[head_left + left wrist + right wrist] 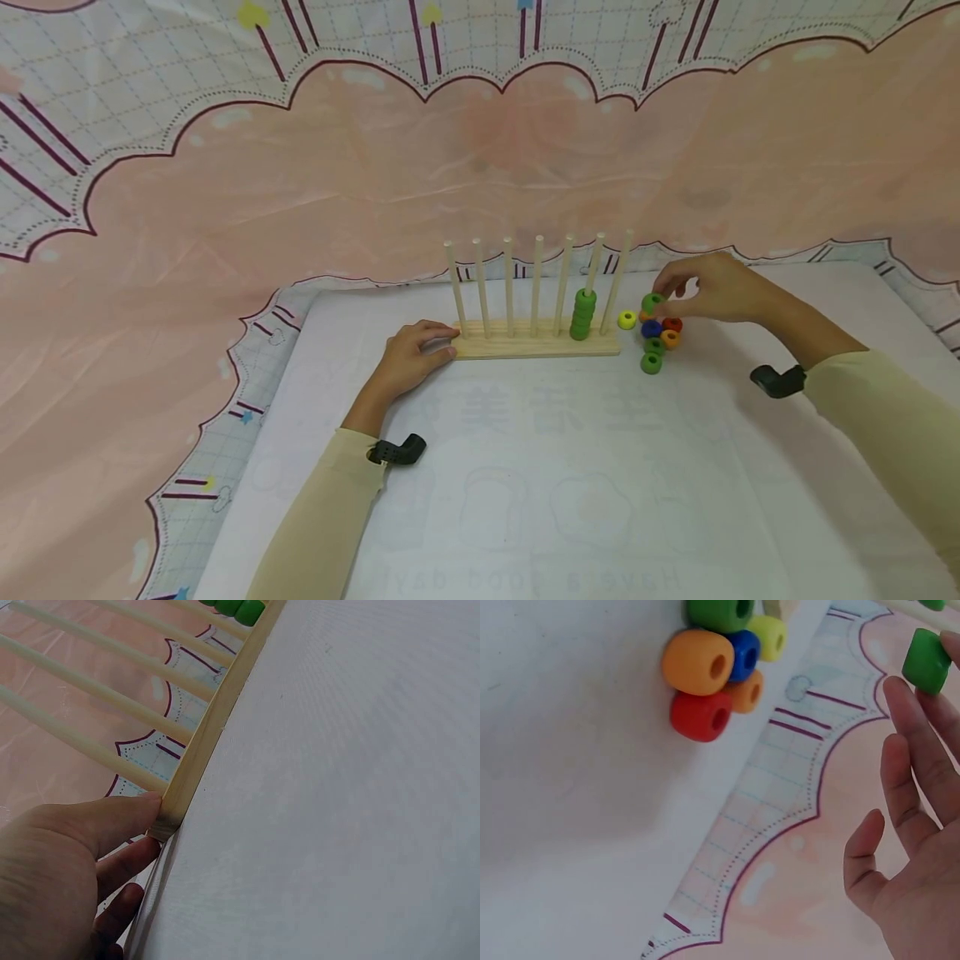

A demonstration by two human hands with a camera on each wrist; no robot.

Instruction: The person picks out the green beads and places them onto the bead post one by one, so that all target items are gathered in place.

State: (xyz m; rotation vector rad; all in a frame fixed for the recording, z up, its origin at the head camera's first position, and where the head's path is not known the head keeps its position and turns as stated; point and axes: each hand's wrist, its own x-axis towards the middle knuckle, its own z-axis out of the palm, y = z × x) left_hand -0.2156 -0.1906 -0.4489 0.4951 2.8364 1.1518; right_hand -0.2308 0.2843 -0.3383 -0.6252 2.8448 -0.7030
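Observation:
A wooden peg rack with several upright pegs stands on the table, a stack of green beads on its second peg from the right. My left hand holds the left end of the rack's base, thumb and fingertips at the corner in the left wrist view. At the right, my right hand pinches a green bead between thumb and fingertips, above the loose beads. Below it lie a blue bead, a red bead, orange beads and green beads.
A yellow bead lies between the rack and the loose pile. White sheeting covers the table. Behind the rack is a pink patterned cloth with scalloped borders. A dark wrist camera sits at the right sleeve.

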